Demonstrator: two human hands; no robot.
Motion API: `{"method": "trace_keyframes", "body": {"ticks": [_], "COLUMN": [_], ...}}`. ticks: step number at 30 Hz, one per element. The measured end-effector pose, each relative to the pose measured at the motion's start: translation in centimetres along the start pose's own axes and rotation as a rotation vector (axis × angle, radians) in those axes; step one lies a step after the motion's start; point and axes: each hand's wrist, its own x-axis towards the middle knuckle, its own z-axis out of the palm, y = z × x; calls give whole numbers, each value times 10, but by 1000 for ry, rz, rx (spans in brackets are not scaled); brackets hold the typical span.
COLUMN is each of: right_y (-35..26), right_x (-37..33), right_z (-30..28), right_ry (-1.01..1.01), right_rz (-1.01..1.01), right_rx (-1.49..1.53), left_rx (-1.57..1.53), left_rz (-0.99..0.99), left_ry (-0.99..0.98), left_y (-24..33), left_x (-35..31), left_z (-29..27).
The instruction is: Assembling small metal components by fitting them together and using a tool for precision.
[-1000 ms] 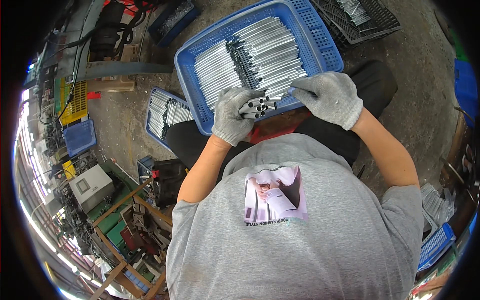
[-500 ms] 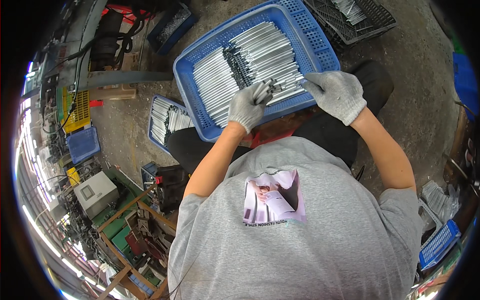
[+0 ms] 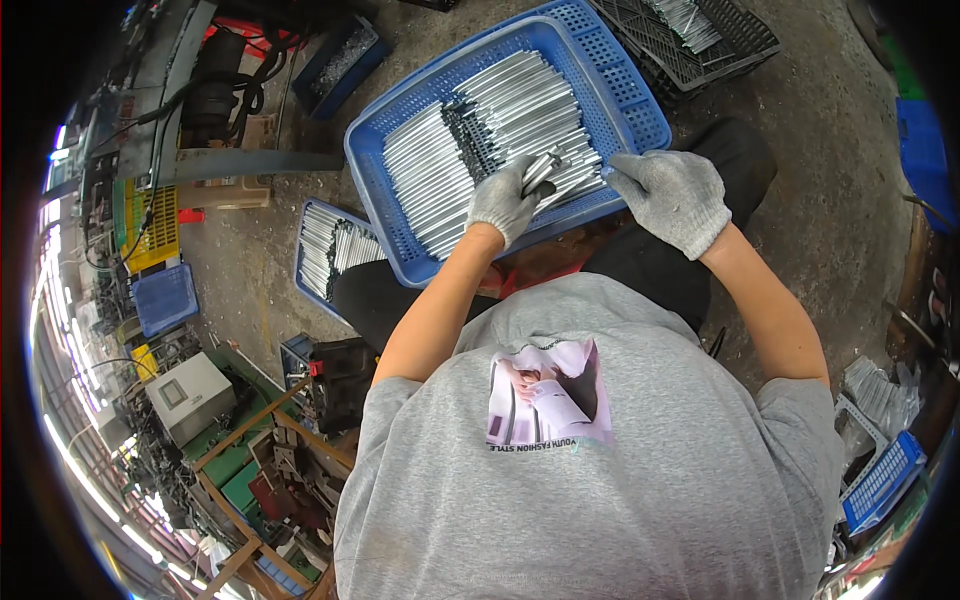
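A blue perforated plastic basket (image 3: 415,262) in front of me holds two rows of thin silvery metal tubes (image 3: 425,180). Over its near right part, my left hand (image 3: 503,203), in a grey knit glove, is closed around a few short metal tubes (image 3: 543,168); their ends stick out toward the right. At the basket's right rim is my gloved right hand (image 3: 680,198), its thumb and fingers pressed together. A small bluish spot shows at those fingertips, too small to tell what it is.
A smaller blue tray (image 3: 303,262) of similar tubes sits left of my leg. Beyond the basket at the right stands a black crate (image 3: 735,65) with more tubes. A dark blue bin (image 3: 340,62) lies at the far left, near machinery and cables (image 3: 262,75).
My left hand has turned slightly and shifted a little right with the tubes in it. My right hand has dropped slightly, fingers still together. The whole view has shifted a little.
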Motion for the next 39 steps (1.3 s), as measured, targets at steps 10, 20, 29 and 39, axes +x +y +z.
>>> {"method": "trace_keyframes", "body": {"ticks": [10,20,29,39], "right_y": [-5,-3,-12,-16], "right_x": [-2,-2,-4,-2], "right_z": [-8,3,-16,-21], "right_ry": [-50,111,-27,-143], "right_rz": [-54,-219,-188,-104], "right_rx": [42,75,83,94], "left_rx": [-465,-463,-429,-90], "left_rz": [53,125,200,419], "left_ry": [-78,-80,36,225], "left_y": [-3,8,8,1], "left_x": [-27,-39,-48,-51], "left_z": [-28,-35,-31,-32]}}
